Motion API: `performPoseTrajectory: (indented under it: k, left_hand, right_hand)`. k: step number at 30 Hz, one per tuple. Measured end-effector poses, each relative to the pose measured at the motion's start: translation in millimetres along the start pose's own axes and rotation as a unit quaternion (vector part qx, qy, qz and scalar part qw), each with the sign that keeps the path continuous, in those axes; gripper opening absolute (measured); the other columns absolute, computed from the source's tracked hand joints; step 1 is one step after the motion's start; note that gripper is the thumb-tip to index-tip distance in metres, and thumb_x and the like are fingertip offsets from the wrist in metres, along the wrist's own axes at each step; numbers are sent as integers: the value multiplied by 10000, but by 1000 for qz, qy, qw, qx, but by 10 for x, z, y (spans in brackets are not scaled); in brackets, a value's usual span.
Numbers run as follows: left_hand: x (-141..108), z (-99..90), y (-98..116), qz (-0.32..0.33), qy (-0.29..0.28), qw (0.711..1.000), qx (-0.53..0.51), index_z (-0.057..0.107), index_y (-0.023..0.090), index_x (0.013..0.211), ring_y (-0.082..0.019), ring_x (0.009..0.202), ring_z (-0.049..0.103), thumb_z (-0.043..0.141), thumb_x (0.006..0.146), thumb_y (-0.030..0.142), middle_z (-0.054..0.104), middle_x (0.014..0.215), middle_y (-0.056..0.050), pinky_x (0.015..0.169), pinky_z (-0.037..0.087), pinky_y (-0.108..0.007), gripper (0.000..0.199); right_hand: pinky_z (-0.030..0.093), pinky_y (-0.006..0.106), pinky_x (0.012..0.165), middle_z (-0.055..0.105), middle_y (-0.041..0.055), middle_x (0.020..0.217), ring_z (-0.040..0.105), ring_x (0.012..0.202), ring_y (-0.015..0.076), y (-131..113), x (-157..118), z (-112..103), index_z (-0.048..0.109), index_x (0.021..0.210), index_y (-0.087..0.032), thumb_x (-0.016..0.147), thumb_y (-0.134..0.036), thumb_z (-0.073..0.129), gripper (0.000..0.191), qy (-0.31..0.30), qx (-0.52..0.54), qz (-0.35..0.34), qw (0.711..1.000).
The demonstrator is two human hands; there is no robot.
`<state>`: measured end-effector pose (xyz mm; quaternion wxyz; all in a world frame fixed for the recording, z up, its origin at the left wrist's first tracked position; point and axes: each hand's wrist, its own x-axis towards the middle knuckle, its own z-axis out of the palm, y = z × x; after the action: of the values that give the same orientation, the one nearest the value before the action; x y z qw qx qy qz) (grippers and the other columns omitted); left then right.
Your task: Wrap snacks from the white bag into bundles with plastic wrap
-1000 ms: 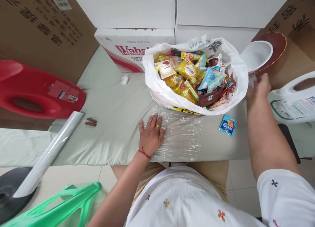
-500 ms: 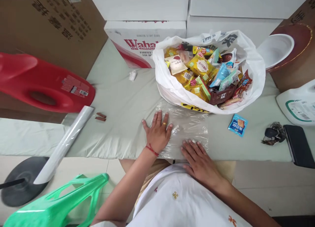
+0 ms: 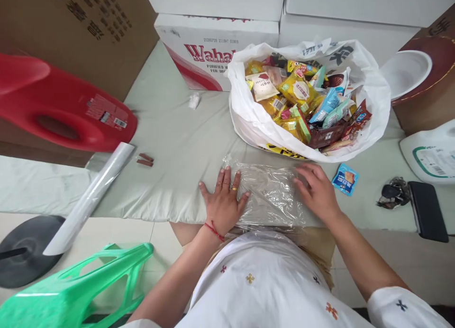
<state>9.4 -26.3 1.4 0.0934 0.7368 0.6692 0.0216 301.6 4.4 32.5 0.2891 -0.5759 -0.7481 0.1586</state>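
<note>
A thin clear plastic sheet (image 3: 267, 188), perhaps a flat bag, lies wrinkled at the table's front edge. My left hand (image 3: 223, 200) is open, palm down with fingers spread on its left part. At the sheet's right edge is my right hand (image 3: 316, 188), its fingers loosely bent and the thumb apart from them. The fingertips touch or nearly touch the film. Just behind the sheet stands a white plastic bag (image 3: 249, 124) full of wrapped snacks (image 3: 298, 91). To the right of my right hand lies a small blue snack packet (image 3: 345, 179).
A red jug (image 3: 71, 114), a roll of clear film (image 3: 90, 200) and two small brown pieces (image 3: 145, 159) are at left. Keys (image 3: 393, 194), a black phone (image 3: 427, 210) and a white jug (image 3: 432, 152) are at right. A Wahaha box (image 3: 199, 53) stands behind; a green stool (image 3: 81, 285) is below.
My right hand has moved right and away from me, from the sheet's front right part to its far right edge. The left hand still presses on the sheet. The view has shifted slightly.
</note>
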Motion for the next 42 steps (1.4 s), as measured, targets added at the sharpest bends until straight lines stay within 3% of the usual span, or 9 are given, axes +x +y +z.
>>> performPoseTrajectory:
  k: [3,9,19,22,25,28,30,35,42]
  left_hand:
    - [-41,-6,-1,-4,-4,1000,-8,370,292,1692,-397,1655,270,396,1091,554,234,1790,-147,1230,-6,-864,656]
    - [-107,1,3,-15,-5,1000,-2,376,257,1687,-386,1654,275,403,1084,596,212,1790,-161,1218,-31,-871,692]
    - [-202,62,-4,-28,23,999,-12,287,122,1710,-404,1644,292,393,1073,636,256,1759,-243,1240,-46,-847,825]
    - [-194,46,2,-31,23,999,-16,309,128,1704,-412,1643,293,404,1071,632,265,1756,-243,1237,-41,-852,815]
    - [-190,36,0,-31,17,999,-19,326,137,1699,-400,1650,279,405,1071,628,250,1761,-235,1236,-54,-849,801]
    - [-198,46,-5,-28,11,999,-17,329,135,1698,-387,1656,269,410,1073,586,227,1767,-229,1238,-64,-843,774]
    - [-204,60,-10,-27,14,999,-16,331,126,1696,-387,1653,278,410,1075,555,225,1766,-227,1238,-68,-842,758]
    - [-165,29,-63,-35,20,999,-27,345,134,1691,-372,1638,321,330,1110,512,276,1752,-217,1240,-32,-848,693]
    - [25,-178,-298,6,-13,1000,-1,408,193,1670,-349,1622,364,250,1118,534,304,1753,-168,1252,148,-826,668]
  right_hand:
    - [608,482,956,707,137,1350,703,1186,321,226,283,229,774,1265,-254,972,-443,664,366,-59,-3,18,998]
    - [521,335,735,765,43,841,650,748,203,272,539,211,799,923,-216,947,-478,615,321,-152,124,81,977]
    - [417,302,614,679,32,703,543,640,182,467,498,-69,759,801,-208,863,-600,644,413,-103,88,182,974]
    - [476,353,688,731,80,778,636,714,246,234,336,-143,768,856,-220,951,-518,595,357,-16,-52,141,988]
    - [549,386,822,780,96,946,705,866,256,-275,130,-49,782,1053,-249,1048,-387,534,283,26,-64,-5,998]
    - [558,423,1067,782,66,1248,696,1181,247,-704,96,304,741,1303,-296,1080,-334,509,325,-136,20,-237,962]
    - [466,482,1232,662,85,1512,565,1445,261,-786,232,609,658,1469,-251,1097,-356,480,425,-223,25,-299,928]
    - [286,559,1349,459,120,1700,373,1614,303,-438,835,1062,566,1572,-164,1129,-424,394,542,-249,-39,-263,931]
    - [352,518,1330,505,150,1661,473,1558,281,-235,1144,1034,589,1547,-144,1131,-410,364,542,-217,19,-197,956]
